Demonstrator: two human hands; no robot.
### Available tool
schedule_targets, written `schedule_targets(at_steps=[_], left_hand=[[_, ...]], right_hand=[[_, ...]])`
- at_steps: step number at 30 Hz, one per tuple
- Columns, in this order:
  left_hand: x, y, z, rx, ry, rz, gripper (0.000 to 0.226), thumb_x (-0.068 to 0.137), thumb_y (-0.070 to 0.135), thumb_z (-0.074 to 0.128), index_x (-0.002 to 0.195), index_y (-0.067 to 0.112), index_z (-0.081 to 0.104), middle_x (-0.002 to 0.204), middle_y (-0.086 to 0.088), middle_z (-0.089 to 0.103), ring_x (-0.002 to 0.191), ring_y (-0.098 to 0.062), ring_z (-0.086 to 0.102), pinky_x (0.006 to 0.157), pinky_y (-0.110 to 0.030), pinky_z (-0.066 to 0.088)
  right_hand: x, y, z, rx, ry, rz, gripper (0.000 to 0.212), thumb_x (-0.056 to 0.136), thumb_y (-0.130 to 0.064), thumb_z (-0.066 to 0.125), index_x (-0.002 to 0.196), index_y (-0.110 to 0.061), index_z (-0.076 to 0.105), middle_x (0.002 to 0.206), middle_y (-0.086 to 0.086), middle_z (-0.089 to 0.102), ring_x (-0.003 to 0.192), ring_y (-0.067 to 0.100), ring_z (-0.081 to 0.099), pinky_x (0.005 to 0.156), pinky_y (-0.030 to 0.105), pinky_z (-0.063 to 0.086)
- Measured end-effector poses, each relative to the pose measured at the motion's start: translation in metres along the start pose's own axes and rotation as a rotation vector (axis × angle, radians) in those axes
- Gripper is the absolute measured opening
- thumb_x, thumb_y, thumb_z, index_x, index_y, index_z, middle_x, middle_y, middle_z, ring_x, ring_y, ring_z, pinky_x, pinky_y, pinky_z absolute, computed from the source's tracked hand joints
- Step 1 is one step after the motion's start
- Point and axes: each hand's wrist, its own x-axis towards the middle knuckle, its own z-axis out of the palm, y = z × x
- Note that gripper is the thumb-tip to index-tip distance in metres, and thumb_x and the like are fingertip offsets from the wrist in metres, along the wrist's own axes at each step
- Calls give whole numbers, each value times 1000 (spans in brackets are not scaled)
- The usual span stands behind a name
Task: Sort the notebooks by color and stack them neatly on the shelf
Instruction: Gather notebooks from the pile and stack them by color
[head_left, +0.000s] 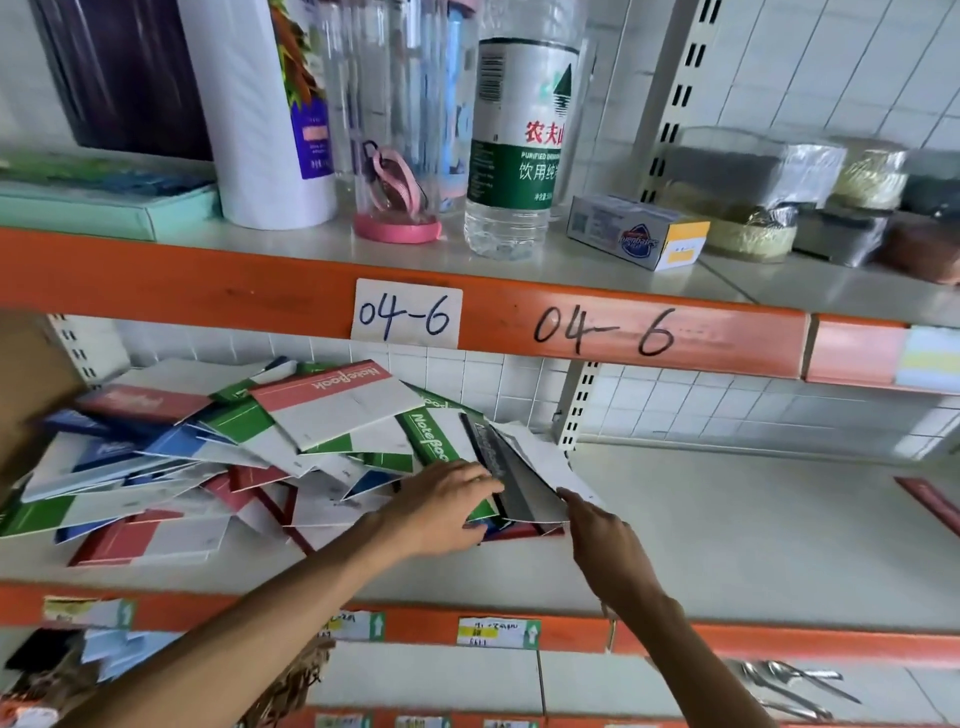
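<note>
Head view, forward and slightly downward, close to the shelf (727, 519).

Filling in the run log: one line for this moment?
sorting | left hand on pile | right hand pinches black notebook | nothing stacked
</note>
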Motion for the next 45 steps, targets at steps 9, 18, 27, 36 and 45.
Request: schedule_targets(at_steps=[9, 18, 27, 36, 45], left_hand=[[36, 12, 34, 327, -155, 20, 49, 93, 37, 55, 138, 18, 49, 139, -9, 51, 132, -27, 43, 113, -44, 28], [6, -6, 37, 214, 89, 72, 42, 80, 35, 73, 119, 21, 65, 125, -1, 65, 122, -22, 56, 105, -44, 43], [-50, -5, 31, -65, 398, -164, 36, 83, 24, 69, 115, 10, 64, 115, -2, 61, 99, -12, 61, 83, -25, 57], [-4, 15, 23, -1088, 38, -827, 60, 95, 47, 51, 134, 3, 40, 109, -17, 66, 70, -23, 73, 69, -41, 61], [15, 38, 33, -865, 192, -949, 24, 93, 27, 62, 110, 11, 56, 99, -2, 59, 85, -15, 56, 64, -23, 47]], right_hand=[[3, 1, 7, 110, 68, -30, 44, 97, -5, 45, 137, -22, 52, 114, 10, 71, 88, 47, 63, 66, 46, 50], [-2, 8, 18, 214, 144, -176, 38, 103, -33, 41, 133, -22, 61, 119, 1, 71, 99, 30, 67, 73, 38, 54], [9, -5, 53, 159, 5, -209, 54, 94, -40, 60, 144, -28, 44, 148, 3, 45, 134, 27, 45, 108, 44, 38], [27, 14, 45, 277, -155, -322, 58, 99, -23, 57, 150, -38, 35, 154, -7, 39, 139, 22, 39, 109, 46, 38], [7, 16, 29, 458, -196, -379, 62, 93, -42, 61, 149, -43, 36, 154, -15, 38, 139, 6, 36, 114, 29, 31]])
